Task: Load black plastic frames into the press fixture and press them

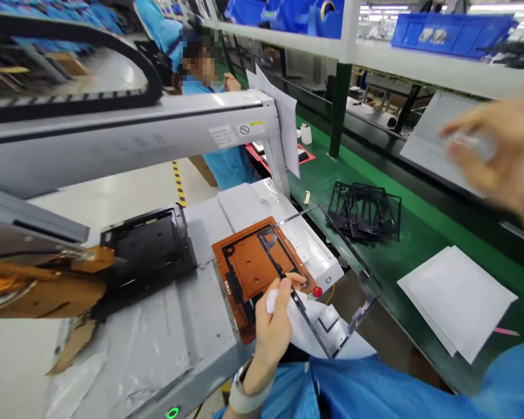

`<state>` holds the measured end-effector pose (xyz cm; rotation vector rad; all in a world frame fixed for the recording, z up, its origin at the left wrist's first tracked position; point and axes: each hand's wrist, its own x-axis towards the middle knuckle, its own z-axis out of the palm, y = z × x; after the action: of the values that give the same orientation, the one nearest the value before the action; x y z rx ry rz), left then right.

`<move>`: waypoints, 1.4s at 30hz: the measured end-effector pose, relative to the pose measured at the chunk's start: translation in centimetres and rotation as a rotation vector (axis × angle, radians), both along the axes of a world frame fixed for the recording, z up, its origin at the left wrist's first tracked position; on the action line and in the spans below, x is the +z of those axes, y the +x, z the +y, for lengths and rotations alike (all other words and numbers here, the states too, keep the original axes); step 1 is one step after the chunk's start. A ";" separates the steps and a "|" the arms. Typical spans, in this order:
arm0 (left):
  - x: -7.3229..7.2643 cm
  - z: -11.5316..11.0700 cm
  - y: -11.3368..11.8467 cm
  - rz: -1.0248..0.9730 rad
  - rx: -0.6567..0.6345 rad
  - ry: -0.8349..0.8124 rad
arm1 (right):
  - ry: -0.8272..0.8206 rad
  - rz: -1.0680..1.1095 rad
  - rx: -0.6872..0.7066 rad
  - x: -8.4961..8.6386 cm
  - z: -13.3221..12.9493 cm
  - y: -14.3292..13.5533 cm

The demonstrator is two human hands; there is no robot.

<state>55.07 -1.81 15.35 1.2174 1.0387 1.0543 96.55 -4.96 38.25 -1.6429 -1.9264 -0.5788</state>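
Note:
My left hand [274, 326] is closed on one long side of a thin black rectangular frame [311, 323], with a white cloth [303, 311] also between its fingers. The frame is tilted over the right edge of an orange fixture plate [247, 262]. Black strips lie in the plate's recess. Raised at the upper right, my right hand [491, 154] is blurred; its fingers curl round a small, pale, see-through piece [466, 139] that I cannot make out.
A pile of black frames [364, 212] and white sheets [458, 297] lie on the green table [404, 250]. A black fixture [151, 253] sits on the machine bed's left. A grey machine beam [157, 137] crosses above. A person [220, 157] is behind it.

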 end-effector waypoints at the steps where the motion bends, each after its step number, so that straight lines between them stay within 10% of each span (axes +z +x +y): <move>1: -0.1 0.3 -0.2 -0.007 0.015 -0.011 | -0.224 -0.042 0.264 -2.8 -1.7 -4.4; 4: -0.6 0.6 -0.6 -0.063 0.027 -0.070 | -0.625 0.060 0.600 -10.4 -6.2 -14.7; 7: -1.0 0.4 -0.8 -0.080 0.002 -0.061 | -0.705 0.129 0.639 -14.8 -8.6 -18.0; 12: -1.0 -0.2 -1.2 -0.139 -0.066 0.047 | -0.593 0.282 0.467 -17.1 -7.1 -12.6; 21: -1.2 -0.5 -2.0 -0.297 0.105 -0.134 | -0.649 0.326 -0.265 -25.4 4.2 0.5; 26: -1.7 -0.9 -2.6 -0.238 0.120 -0.070 | -0.521 0.402 -0.271 -25.0 2.2 -2.9; 28: -1.8 -1.2 -2.4 -0.210 0.154 0.000 | -0.429 0.577 -0.086 -23.6 -0.5 -7.3; 32: -1.5 -2.2 -1.1 -0.155 0.205 0.164 | -0.804 0.878 0.427 -20.8 -6.6 -18.0; 35: -1.4 -2.7 -0.6 -0.130 0.123 0.245 | -0.798 0.866 0.287 -20.0 -9.5 -21.7; 42: -1.8 -2.8 -4.3 0.002 -0.071 0.256 | -0.447 0.882 -0.356 -21.0 -15.0 -10.3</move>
<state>50.72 -4.58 13.54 1.4505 0.8739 1.1562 86.26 -19.95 17.26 -2.0460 -1.1494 0.4564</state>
